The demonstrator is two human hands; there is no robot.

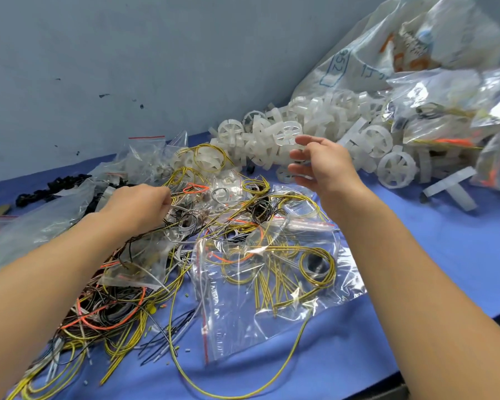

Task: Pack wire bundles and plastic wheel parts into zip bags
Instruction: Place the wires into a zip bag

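Left hand (140, 202) fingers pinch wires (185, 209) in tangle mid-tabletop; right hand (319, 163) fingers spread, empty, near wheels (286, 134). Zip bag (272, 278) below. Risk: tangled loops drag neighbours, bags off tabletop (445, 255).

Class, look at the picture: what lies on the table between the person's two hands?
In the head view, tangled wire loops and clear zip bags lie between left hand and right hand.
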